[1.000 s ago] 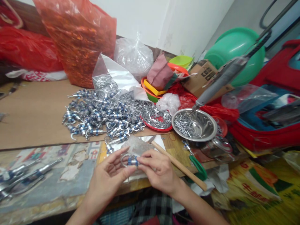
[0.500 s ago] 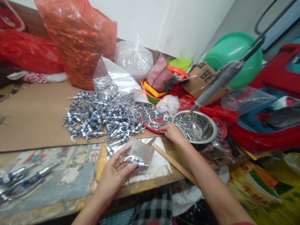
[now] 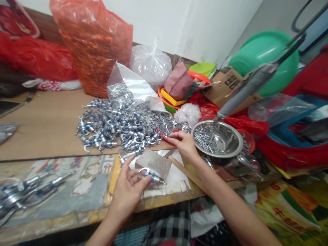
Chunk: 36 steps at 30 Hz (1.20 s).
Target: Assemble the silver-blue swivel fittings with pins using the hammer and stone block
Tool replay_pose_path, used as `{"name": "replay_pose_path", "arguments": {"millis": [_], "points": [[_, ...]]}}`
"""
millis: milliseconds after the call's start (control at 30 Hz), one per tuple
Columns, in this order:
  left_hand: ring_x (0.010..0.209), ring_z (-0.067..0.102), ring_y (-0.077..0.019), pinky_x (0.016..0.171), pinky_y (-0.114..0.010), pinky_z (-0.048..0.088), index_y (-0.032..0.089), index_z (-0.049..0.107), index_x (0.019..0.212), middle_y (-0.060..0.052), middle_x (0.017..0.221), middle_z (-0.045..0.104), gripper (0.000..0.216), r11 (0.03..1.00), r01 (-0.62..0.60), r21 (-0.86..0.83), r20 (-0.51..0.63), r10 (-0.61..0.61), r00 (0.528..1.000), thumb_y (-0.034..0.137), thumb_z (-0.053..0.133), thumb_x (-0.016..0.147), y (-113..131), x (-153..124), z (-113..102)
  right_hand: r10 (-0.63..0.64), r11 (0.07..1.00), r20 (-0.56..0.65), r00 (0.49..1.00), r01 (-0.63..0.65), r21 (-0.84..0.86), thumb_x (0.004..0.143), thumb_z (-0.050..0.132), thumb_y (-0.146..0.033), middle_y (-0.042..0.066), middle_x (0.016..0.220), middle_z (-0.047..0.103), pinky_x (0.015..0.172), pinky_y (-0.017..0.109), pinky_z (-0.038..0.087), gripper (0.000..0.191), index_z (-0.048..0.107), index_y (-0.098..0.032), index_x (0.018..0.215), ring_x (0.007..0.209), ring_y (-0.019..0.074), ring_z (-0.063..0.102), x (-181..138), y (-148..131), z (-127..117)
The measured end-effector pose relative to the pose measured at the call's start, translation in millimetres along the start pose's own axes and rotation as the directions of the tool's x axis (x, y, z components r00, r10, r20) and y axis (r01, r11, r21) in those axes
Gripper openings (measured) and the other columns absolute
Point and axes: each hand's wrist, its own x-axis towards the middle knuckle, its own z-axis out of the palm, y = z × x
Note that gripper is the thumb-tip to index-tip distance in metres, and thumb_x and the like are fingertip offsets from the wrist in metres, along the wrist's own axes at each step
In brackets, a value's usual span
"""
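Observation:
My left hand [image 3: 126, 188] grips a small silver-and-blue metal fitting with a hook [image 3: 155, 178] between thumb and fingers. The fitting is over the front edge of a grey metal block [image 3: 155, 163], which lies on white sheeting. My right hand [image 3: 186, 146] reaches to the near rim of a red plate [image 3: 164, 135] heaped with small metal pieces. Its thumb and fingers are pinched together; what is in them, if anything, is too small to tell. Beneath my right forearm lies a wooden-handled hammer [image 3: 188, 174], its head partly hidden.
Many similar hooked fittings [image 3: 110, 126] are heaped on brown cardboard [image 3: 46, 130]. A steel bowl [image 3: 239, 141] of metal pins stands right of my right hand, with a grey hanging power screwdriver [image 3: 246, 90] above it. More fittings [image 3: 30, 191] lie at front left.
My right hand has shifted slightly left along the red plate, its fingers bending into a pinch. My left hand keeps the fitting in nearly the same place. The whole view has shifted slightly.

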Motion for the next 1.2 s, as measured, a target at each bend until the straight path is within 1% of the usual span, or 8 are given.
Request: {"name": "replay_pose_path", "arguments": {"millis": [133, 367, 533, 667, 767, 867, 1033, 1200], "points": [[0.066, 0.063, -0.0141, 0.066, -0.028, 0.052, 0.021, 0.027, 0.126, 0.004, 0.066, 0.061, 0.081, 0.998, -0.049, -0.025, -0.016, 0.049, 0.999, 0.018, 0.071, 0.057, -4, 3, -1, -0.04, 0.97, 0.27, 0.962, -0.027, 0.24, 0.069, 0.06, -0.018, -0.001, 0.064, 0.066, 0.054, 0.02, 0.045, 0.008, 0.068, -0.016, 0.07, 0.057, 0.0108, 0.059, -46, -38, 1], [0.054, 0.062, -0.0113, 0.055, -0.025, 0.053, 0.024, 0.03, 0.122, 0.007, 0.069, 0.055, 0.082, 0.995, -0.088, -0.047, -0.121, 0.082, 0.989, 0.015, 0.073, 0.053, -5, 5, 1, -0.046, 0.972, 0.456, 0.889, -0.066, 0.227, 0.069, 0.061, -0.017, -0.002, 0.061, 0.063, 0.051, 0.019, 0.04, 0.007, 0.068, -0.017, 0.068, 0.056, 0.0103, 0.055, -53, -47, 4], [0.053, 0.061, -0.0102, 0.053, -0.023, 0.052, 0.025, 0.031, 0.121, 0.007, 0.068, 0.055, 0.082, 0.993, -0.104, -0.063, -0.106, 0.097, 0.99, 0.013, 0.073, 0.052, -7, 8, 0, -0.165, 0.985, 0.373, 0.913, 0.137, 0.101, 0.069, 0.064, -0.02, -0.002, 0.065, 0.064, 0.057, 0.021, 0.04, 0.007, 0.07, -0.022, 0.071, 0.063, 0.0113, 0.056, -51, -52, 21], [0.053, 0.061, -0.0101, 0.053, -0.023, 0.053, 0.024, 0.031, 0.121, 0.007, 0.068, 0.056, 0.081, 0.993, -0.109, -0.047, -0.112, 0.103, 0.988, 0.013, 0.073, 0.052, -8, 8, -1, -0.222, 0.969, 0.288, 0.932, 0.178, 0.169, 0.071, 0.065, -0.021, 0.0, 0.063, 0.063, 0.056, 0.02, 0.041, 0.007, 0.071, -0.02, 0.074, 0.061, 0.011, 0.055, -57, -55, 27], [0.055, 0.062, -0.0121, 0.055, -0.026, 0.054, 0.023, 0.031, 0.121, 0.006, 0.068, 0.055, 0.081, 0.995, -0.09, -0.039, -0.135, 0.084, 0.987, 0.014, 0.073, 0.052, -6, 7, 0, -0.209, 0.95, 0.109, 0.972, 0.175, 0.257, 0.077, 0.057, -0.021, 0.002, 0.072, 0.063, 0.063, 0.022, 0.044, 0.012, 0.068, -0.018, 0.082, 0.069, 0.0122, 0.057, -64, -42, 13], [0.056, 0.063, -0.0131, 0.056, -0.027, 0.054, 0.023, 0.031, 0.121, 0.006, 0.068, 0.055, 0.083, 0.997, -0.071, -0.035, -0.153, 0.065, 0.986, 0.015, 0.074, 0.05, -5, 6, 1, -0.104, 0.993, -0.054, 0.993, 0.107, 0.055, 0.081, 0.051, -0.023, 0.005, 0.086, 0.061, 0.071, 0.027, 0.044, 0.017, 0.063, -0.018, 0.092, 0.08, 0.0154, 0.056, -74, -15, -13], [0.059, 0.064, -0.0146, 0.056, -0.028, 0.055, 0.023, 0.032, 0.122, 0.006, 0.065, 0.055, 0.085, 0.996, -0.072, -0.046, -0.168, 0.063, 0.984, 0.015, 0.075, 0.049, -6, 7, 2, 0.032, 0.91, 0.213, 0.977, 0.06, -0.411, 0.076, 0.055, -0.031, 0.007, 0.084, 0.06, 0.07, 0.032, 0.043, 0.028, 0.057, -0.017, 0.1, 0.081, 0.0208, 0.057, -94, 30, -35], [0.057, 0.063, -0.0141, 0.055, -0.027, 0.055, 0.023, 0.032, 0.122, 0.006, 0.065, 0.056, 0.084, 0.997, -0.058, -0.042, -0.163, 0.05, 0.985, 0.015, 0.074, 0.05, -5, 7, 3, 0.059, 0.97, 0.177, 0.982, -0.014, -0.243, 0.08, 0.048, -0.025, 0.005, 0.086, 0.059, 0.069, 0.029, 0.044, 0.016, 0.053, -0.017, 0.093, 0.079, 0.0178, 0.058, -99, 23, -28]]}}
